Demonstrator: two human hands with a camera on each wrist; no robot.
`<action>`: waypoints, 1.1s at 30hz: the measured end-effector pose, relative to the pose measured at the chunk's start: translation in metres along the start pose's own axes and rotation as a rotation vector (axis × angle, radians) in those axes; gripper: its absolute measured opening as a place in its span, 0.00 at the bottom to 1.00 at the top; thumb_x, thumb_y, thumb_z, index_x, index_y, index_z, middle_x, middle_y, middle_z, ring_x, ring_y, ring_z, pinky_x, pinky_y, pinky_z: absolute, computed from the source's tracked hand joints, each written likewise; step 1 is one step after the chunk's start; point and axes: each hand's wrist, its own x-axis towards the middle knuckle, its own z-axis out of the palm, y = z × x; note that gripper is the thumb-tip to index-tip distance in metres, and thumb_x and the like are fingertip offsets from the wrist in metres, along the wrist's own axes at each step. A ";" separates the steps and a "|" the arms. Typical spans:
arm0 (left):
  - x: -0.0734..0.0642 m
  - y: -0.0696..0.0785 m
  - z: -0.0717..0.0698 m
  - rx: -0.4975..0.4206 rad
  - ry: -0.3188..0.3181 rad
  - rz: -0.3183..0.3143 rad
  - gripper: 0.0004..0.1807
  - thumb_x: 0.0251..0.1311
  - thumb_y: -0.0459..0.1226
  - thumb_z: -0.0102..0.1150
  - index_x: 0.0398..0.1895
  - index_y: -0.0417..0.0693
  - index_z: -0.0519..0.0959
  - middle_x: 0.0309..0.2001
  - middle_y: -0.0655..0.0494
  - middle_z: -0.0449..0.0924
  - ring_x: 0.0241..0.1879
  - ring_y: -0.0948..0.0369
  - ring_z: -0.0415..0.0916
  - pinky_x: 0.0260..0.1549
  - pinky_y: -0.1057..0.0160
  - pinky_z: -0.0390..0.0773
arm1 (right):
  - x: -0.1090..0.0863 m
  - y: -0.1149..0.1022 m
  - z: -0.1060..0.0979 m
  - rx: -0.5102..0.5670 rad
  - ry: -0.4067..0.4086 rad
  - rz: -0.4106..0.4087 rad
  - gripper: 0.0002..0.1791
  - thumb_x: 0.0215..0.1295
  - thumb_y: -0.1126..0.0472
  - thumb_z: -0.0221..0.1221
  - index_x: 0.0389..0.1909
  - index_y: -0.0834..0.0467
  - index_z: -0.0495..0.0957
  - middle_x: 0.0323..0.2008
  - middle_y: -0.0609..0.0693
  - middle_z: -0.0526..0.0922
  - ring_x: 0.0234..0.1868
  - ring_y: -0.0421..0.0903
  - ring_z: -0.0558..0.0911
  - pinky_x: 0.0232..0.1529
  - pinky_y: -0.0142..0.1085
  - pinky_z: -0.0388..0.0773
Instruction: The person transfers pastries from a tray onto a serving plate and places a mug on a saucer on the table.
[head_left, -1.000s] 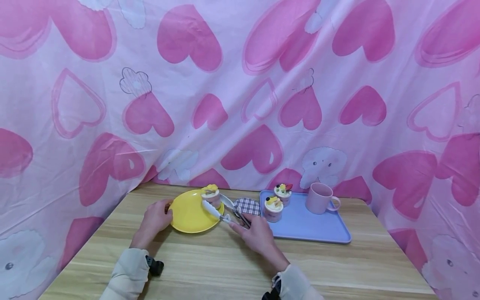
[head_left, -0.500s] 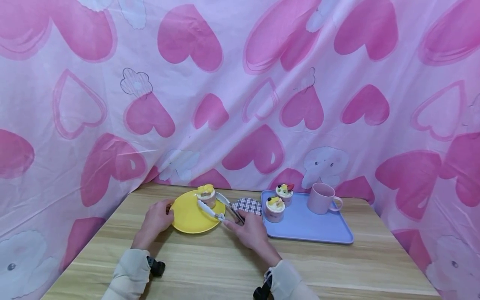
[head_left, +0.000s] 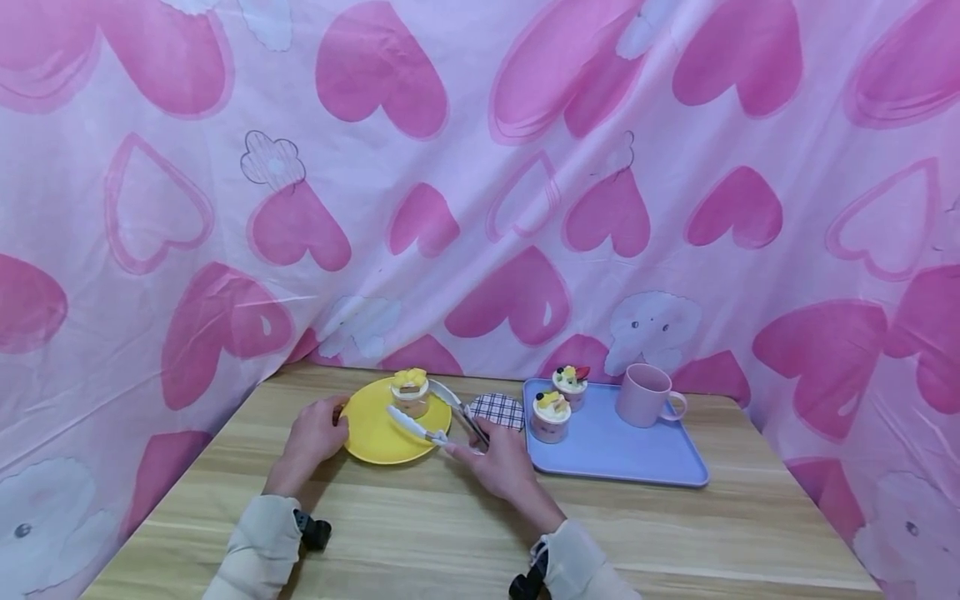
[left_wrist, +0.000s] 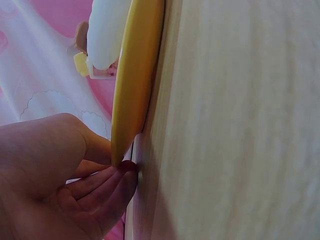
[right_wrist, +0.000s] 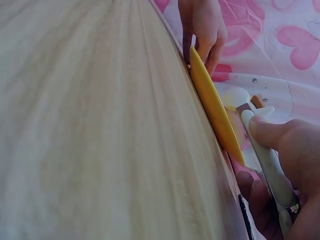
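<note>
Dessert cup (head_left: 410, 400) and tongs (head_left: 411, 423) have shifted left, farther from the right rim of the plate (head_left: 367, 440); the tong arms stand slightly wider, so the plate likely bears the cup. Left hand (head_left: 315, 433) pinches the plate's left rim; right hand (head_left: 507, 472), right of the plate, grips the tongs.

head view forward and down over table (head_left: 420, 533), wrist views close and low, tipped sideways, all sharing plate (left_wrist: 134, 80)
</note>
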 end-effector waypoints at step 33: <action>-0.002 -0.003 0.001 -0.002 0.007 0.015 0.25 0.64 0.33 0.54 0.64 0.33 0.74 0.57 0.33 0.80 0.54 0.41 0.77 0.57 0.39 0.77 | -0.017 0.006 -0.021 0.072 0.059 0.093 0.50 0.41 0.21 0.65 0.63 0.46 0.75 0.25 0.42 0.77 0.26 0.39 0.74 0.26 0.31 0.74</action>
